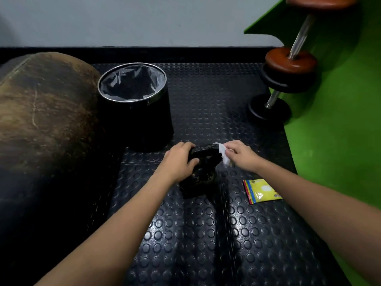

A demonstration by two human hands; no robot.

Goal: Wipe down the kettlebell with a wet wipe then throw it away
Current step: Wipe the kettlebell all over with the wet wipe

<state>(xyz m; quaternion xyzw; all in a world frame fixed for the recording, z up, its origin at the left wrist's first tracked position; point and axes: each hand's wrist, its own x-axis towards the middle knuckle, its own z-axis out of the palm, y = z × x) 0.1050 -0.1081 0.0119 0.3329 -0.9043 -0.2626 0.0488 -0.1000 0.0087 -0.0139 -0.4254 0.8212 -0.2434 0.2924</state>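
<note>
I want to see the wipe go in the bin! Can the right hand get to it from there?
Probably yes. The right hand holds the wet wipe at the kettlebell; the open bin stands just beyond, nothing between.

Black kettlebell (203,172): upright on the studded rubber mat (206,234). Left hand (179,159): curled round the left side of its handle. Right hand (241,154): pinching a white wet wipe (224,154) against the handle's right end. Yellow wipe packet (260,191): flat on the mat, right of the kettlebell, partly under the right forearm. Black bin (135,108): grey liner, behind the kettlebell. Worn brown punch bag (45,112): far left. Dumbbells (288,69): leaning against green panel (340,120), right.
</note>
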